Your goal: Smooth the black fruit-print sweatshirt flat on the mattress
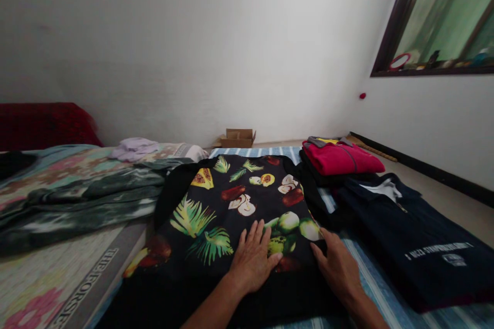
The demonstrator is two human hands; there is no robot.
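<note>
we press the black fruit-and-leaf printed fabric shirt (235, 205) flat on the blue striped mat (370, 272), and to do this well we judge it best to sweep outward from the middle so no creases get trapped, keeping the edges square. our left hand (252, 257) lies palm down, fingers spread wide, resting on the print near its lower middle. our right hand (337, 264) is also opened flat, holding nothing, touching the shirt's right edge. just beside it lies a dark navy folded garment (417, 247), with a red folded top (339, 158) beyond.
</note>
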